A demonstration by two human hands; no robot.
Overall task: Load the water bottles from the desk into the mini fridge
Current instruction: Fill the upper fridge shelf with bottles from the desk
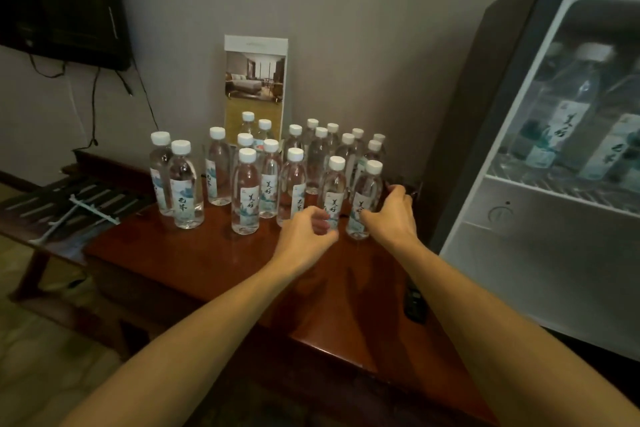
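Note:
Several clear water bottles [245,191] with white caps and pale labels stand crowded on the red-brown desk [194,253]. My right hand [394,215] curls round the front-right bottle [367,191], thumb in front and fingers behind it. Beside it, my left hand [308,229] has its fingers curled at the lower part of the neighbouring bottle [335,184], hiding its base. The mini fridge [519,253] stands to the right of the desk. Inside it, bottles [568,107] stand on a wire shelf.
A framed hotel brochure [255,80] leans on the wall behind the bottles. A dark TV [62,0] with hanging cables is at the upper left. A slatted luggage rack [69,204] adjoins the desk on the left. A black remote [414,302] lies by the desk's right edge.

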